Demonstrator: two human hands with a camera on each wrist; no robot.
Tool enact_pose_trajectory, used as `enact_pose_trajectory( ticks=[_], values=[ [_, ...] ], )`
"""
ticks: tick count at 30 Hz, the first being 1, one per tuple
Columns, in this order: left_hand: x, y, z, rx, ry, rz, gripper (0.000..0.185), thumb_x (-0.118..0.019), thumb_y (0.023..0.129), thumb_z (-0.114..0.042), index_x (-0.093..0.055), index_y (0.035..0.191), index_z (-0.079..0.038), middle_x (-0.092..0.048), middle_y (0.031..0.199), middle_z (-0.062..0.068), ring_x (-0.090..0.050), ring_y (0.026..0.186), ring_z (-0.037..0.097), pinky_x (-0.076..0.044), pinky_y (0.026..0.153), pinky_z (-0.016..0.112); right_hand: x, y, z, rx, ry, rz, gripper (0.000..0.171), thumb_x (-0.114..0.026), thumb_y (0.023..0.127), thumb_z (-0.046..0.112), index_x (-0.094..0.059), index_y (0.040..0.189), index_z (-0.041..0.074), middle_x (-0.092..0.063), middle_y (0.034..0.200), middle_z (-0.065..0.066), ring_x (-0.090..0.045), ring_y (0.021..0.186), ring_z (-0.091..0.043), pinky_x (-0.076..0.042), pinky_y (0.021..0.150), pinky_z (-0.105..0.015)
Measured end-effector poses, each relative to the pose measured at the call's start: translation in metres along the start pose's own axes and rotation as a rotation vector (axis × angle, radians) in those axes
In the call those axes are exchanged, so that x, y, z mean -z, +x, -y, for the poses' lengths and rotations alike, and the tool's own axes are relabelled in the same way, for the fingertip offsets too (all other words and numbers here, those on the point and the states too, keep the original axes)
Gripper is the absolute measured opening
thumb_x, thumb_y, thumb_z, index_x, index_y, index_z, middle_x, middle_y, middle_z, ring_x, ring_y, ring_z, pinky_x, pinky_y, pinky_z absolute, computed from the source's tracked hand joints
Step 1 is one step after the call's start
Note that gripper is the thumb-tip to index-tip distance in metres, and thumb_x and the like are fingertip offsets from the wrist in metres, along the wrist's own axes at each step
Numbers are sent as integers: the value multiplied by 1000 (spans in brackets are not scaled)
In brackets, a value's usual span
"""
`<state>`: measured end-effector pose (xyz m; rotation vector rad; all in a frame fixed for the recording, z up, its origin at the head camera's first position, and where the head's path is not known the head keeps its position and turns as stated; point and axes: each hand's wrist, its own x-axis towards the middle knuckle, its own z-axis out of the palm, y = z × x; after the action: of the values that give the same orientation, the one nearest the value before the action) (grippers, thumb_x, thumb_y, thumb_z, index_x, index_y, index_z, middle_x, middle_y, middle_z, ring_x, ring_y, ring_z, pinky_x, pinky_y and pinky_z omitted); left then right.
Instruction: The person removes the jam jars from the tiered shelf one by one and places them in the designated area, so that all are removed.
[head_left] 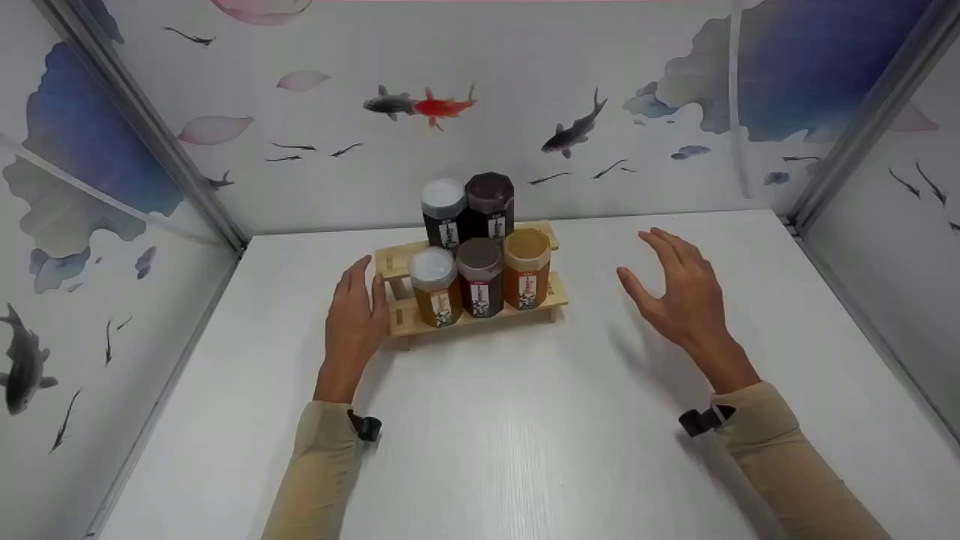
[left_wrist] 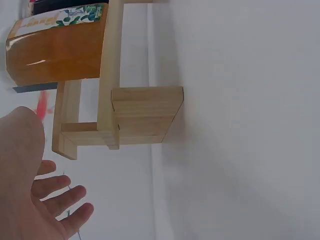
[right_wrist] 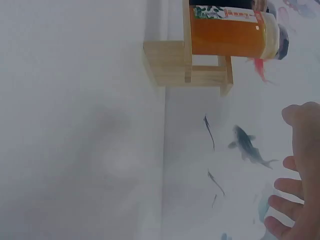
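A small two-step wooden rack (head_left: 401, 319) stands at the middle of the white table (head_left: 487, 450). It carries several jars: two dark ones at the back (head_left: 489, 204), and in front an amber jar with a white lid (head_left: 435, 289), a dark jar (head_left: 480, 277) and an amber jar with a tan lid (head_left: 526, 268). My left hand (head_left: 354, 315) lies open just left of the rack's end, fingers straight, touching or almost touching it. My right hand (head_left: 679, 289) hovers open, fingers spread, well right of the rack. In the left wrist view the rack's end (left_wrist: 142, 115) and the white-lidded amber jar (left_wrist: 57, 47) show.
Walls with fish pictures enclose the table on three sides, with metal posts at both back corners (head_left: 225, 217). A black strap sits on each wrist (head_left: 366, 426). In the right wrist view the rack's right end (right_wrist: 172, 62) and the tan-lidded amber jar (right_wrist: 230, 32) show.
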<state>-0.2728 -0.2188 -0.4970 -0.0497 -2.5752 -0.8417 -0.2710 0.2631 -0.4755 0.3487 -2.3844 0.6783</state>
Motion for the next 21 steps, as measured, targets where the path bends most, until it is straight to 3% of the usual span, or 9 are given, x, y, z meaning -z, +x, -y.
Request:
enact_pose_trajectory(
  ticks=[7, 13, 21],
  values=[
    [-15, -7, 4, 105, -234, 66, 36, -44, 116, -17, -55, 144, 3, -64, 134, 21, -66, 115, 32, -58, 95, 46, -18, -4, 27, -21, 82, 54, 60, -75, 102, 39, -58, 154, 13, -63, 153, -13, -59, 141, -35, -50, 114, -60],
    [-25, -9, 7, 184, -265, 110, 23, -51, 114, -14, -61, 129, -2, -67, 123, 15, -67, 108, 28, -57, 93, 43, -32, -2, 48, -43, 175, 138, 59, -73, 105, 36, -54, 156, 16, -63, 152, -11, -67, 131, -34, -59, 102, -57],
    [-32, -9, 10, 245, -304, 156, 23, -45, 116, -20, -57, 126, -3, -67, 113, 14, -67, 98, 25, -56, 78, 36, -50, 2, 68, -70, 335, 246, 64, -74, 105, 33, -48, 161, 17, -62, 152, -11, -70, 126, -30, -63, 96, -50]
  ],
)
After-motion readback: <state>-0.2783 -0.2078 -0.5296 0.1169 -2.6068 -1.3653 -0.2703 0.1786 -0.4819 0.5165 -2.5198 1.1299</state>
